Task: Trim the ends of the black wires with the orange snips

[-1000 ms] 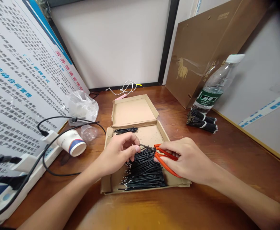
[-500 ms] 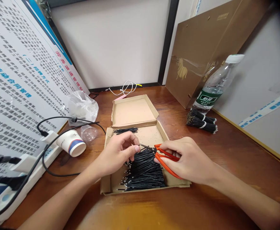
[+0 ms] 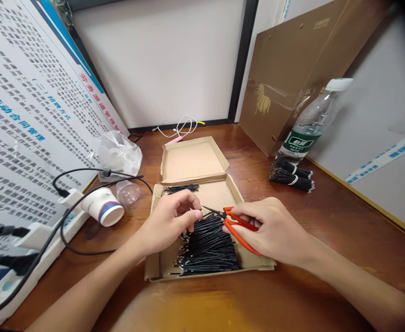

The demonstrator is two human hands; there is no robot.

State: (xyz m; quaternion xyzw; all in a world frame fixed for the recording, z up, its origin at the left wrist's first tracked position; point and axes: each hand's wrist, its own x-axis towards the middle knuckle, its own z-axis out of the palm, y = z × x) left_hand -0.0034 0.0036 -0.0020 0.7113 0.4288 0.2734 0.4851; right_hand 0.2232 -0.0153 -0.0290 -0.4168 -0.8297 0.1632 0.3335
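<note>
My right hand [image 3: 270,228] grips red-handled scissors [image 3: 242,242], their dark blades pointing left toward the fingertips of my left hand. My left hand [image 3: 175,216] is closed in a pinch on a thin black wire [image 3: 206,215], most of which the fingers hide. Both hands hover over an open cardboard box [image 3: 235,189]. Inside it, a large pile of short black wires [image 3: 209,251] with pale tips lies below the hands. A smaller group of black wires [image 3: 181,188] rests at the box's back left corner.
Tied bundles of black wires [image 3: 290,175] lie by a water bottle [image 3: 302,122] at right, before a brown carton [image 3: 278,78]. At left are a tipped paper cup [image 3: 104,206], a plastic bag [image 3: 119,152] and a power strip [image 3: 39,263] with black cables.
The scissors' blades have shifted slightly at the left fingertips, and the handles have moved a little closer to my right palm. My left hand is almost still.
</note>
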